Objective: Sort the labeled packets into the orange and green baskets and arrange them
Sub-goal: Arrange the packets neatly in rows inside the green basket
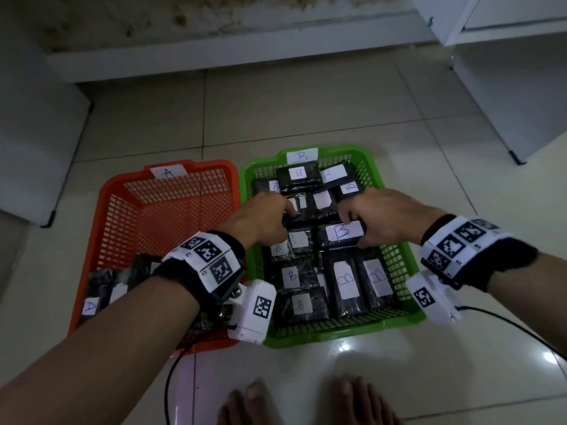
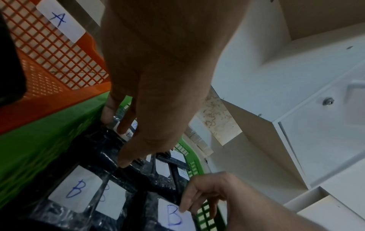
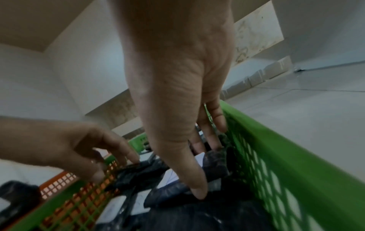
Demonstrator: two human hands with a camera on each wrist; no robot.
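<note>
On the left stands the orange basket [image 1: 116,216], tagged A on its far rim. Most of its mesh floor is bare; only a few dark packets lie at its near end, one showing an A label [image 1: 90,306], partly hidden under the left forearm.

The left hand [image 1: 260,219] reaches across into the green basket [image 1: 395,262], which touches the orange one along its side. In the left wrist view its thumb and fingers are curled down onto a dark packet in the middle rows [image 1: 296,207], fingertips on the wrapper; it seems to pinch the packet's edge, though the grip itself is partly hidden.

The green basket, tagged B on its far rim, is nearly full. Black packets with white B labels lie in rough rows, those nearest the person flat and orderly, those in the middle and far rows overlapping and tilted.

The right hand [image 1: 377,216] grips a B-labelled packet [image 1: 342,233] at the centre right, thumb on the near edge and fingers curled round the far side, the packet slightly raised above its neighbours.

Sorting looks largely done: no loose packets show on the tiled floor [image 1: 276,118], and every legible label sits in its matching basket. What remains is probably arranging, squaring the crooked middle and far rows of the green basket.
</note>
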